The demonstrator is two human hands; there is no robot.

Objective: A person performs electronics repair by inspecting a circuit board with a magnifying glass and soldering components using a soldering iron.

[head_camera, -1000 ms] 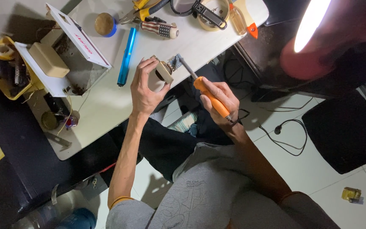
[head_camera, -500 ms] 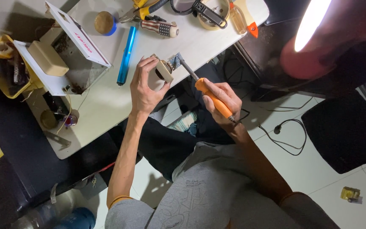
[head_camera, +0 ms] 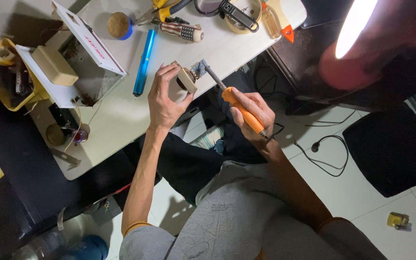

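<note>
While the person sits on grey trousers close to the camera, both arms reach forward to the edge of the white counter [head_camera: 121,120]. The right hand [head_camera: 251,113] is closed around the orange handle of a soldering iron [head_camera: 239,108]; its fingers are pressed together along the handle, and the dark metal tip points up and left. The left hand [head_camera: 164,98] holds a small beige part [head_camera: 186,79] just over the counter edge, with the fingers curled around it and the thumb on its lower side. The iron's tip touches, or nearly touches, the top of this part; I cannot tell which.

A little farther, a blue pen-like tube [head_camera: 144,62] lies on the counter beside the left hand. More to the left stands an open white box [head_camera: 80,53] with a beige block [head_camera: 54,65] on it. At the far edge lie a round tin with a blue rim [head_camera: 120,25], a striped screwdriver handle [head_camera: 181,31] and yellow pliers [head_camera: 167,8]. On the right, a bright lamp [head_camera: 357,21] shines over the tiled floor [head_camera: 314,168], where a black cable [head_camera: 328,147] lies.
</note>
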